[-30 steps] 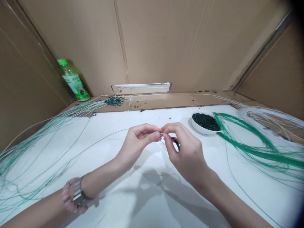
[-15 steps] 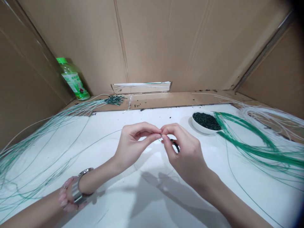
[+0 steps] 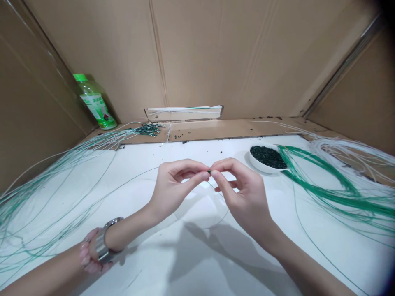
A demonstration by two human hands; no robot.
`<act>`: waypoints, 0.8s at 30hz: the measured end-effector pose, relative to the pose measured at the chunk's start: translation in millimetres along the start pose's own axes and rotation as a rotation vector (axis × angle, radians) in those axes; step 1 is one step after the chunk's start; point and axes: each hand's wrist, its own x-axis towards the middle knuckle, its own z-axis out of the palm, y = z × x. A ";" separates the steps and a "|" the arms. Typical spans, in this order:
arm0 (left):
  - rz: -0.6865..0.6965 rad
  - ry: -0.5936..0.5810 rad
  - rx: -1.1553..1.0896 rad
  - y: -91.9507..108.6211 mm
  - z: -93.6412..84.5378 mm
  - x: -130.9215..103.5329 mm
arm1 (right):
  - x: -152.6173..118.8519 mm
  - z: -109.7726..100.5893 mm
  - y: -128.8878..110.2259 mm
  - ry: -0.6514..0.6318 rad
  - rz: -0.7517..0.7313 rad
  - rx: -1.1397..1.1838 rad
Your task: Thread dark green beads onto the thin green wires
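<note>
My left hand (image 3: pixel 173 185) and my right hand (image 3: pixel 243 193) meet fingertip to fingertip above the white tabletop. Between the two pinches shows a tiny dark green piece (image 3: pixel 209 172), which looks like a bead. A thin green cord (image 3: pixel 212 187) hangs just below the fingertips and curves down in a loop under my right hand. Thumb and index finger of my left hand are closed at the cord's end, though the fingers mostly hide what they grip. My right thumb and index finger pinch the small piece from the other side.
A white bowl (image 3: pixel 262 167) of dark green beads (image 3: pixel 268 157) stands at the right, beside a coil of green cords (image 3: pixel 327 185) and white cords (image 3: pixel 348 150). At the left lie strung cords with beaded ends (image 3: pixel 149 129). A green-capped bottle (image 3: pixel 98 109) leans by the cardboard wall (image 3: pixel 197 53).
The dark beaded strand seen under my right hand is out of sight, and a thin cord loop shows there. My right fingers have straightened somewhat; my left hand stays in place.
</note>
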 end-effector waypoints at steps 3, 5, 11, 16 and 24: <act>0.001 0.013 -0.026 -1.3 0.6 0.7 | -1.2 1.4 -2.0 0.018 0.018 0.001; 0.001 0.015 -0.039 -2.2 0.8 2.0 | -1.3 2.3 -3.6 0.021 0.028 0.016; -0.009 0.025 -0.068 -2.8 1.9 1.4 | -0.2 0.9 -7.2 0.077 -0.023 -0.041; 0.029 0.043 -0.037 -3.7 3.9 -1.7 | -1.0 -0.4 -9.2 0.109 -0.205 -0.234; 0.086 0.050 0.051 -7.3 4.5 -0.6 | 2.3 -1.2 -8.6 0.108 -0.284 -0.306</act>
